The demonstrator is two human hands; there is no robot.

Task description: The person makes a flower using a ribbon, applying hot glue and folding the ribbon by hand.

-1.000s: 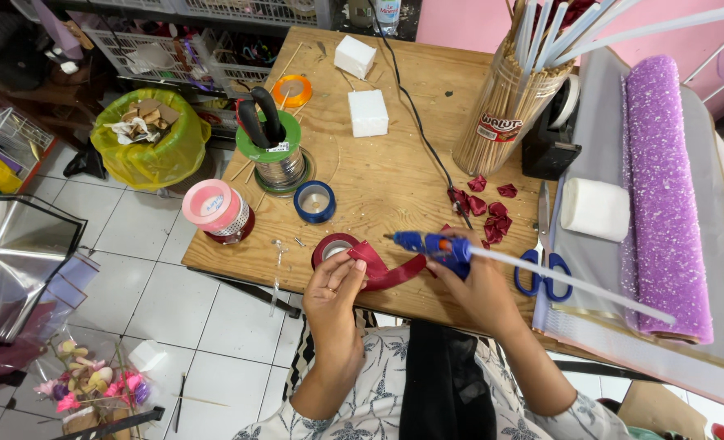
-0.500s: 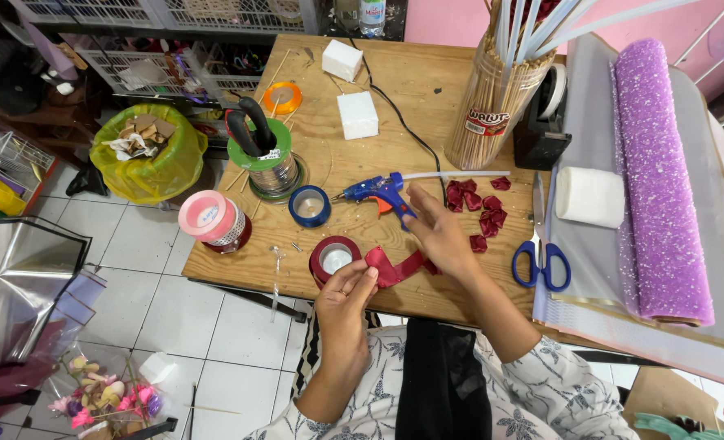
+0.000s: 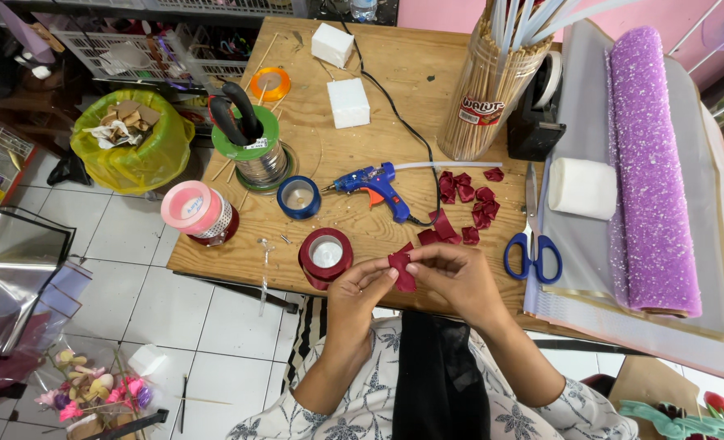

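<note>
Both hands meet at the near edge of the wooden table [image 3: 395, 90]. My left hand [image 3: 358, 295] and my right hand [image 3: 452, 277] pinch a small folded piece of dark red ribbon [image 3: 402, 270] between their fingertips. Just left of them stands a dark red ribbon roll [image 3: 326, 255]. A blue glue gun [image 3: 372, 185] with a white glue stick lies on the table beyond the hands, its black cord running toward the far edge. Several folded dark red ribbon petals [image 3: 466, 200] lie scattered to the right of the gun.
Blue-handled scissors [image 3: 533, 248] lie right of the hands. A pink ribbon roll [image 3: 196, 210], a blue roll [image 3: 298, 196], a green-topped wire spool [image 3: 250, 147], white foam blocks [image 3: 348, 102], a can of sticks [image 3: 488, 90], a purple mesh roll [image 3: 651, 163]. Yellow bin [image 3: 130, 138] on the floor.
My right hand has set the glue gun down on the table and come back to the left hand. Both hands now pinch the red ribbon piece.
</note>
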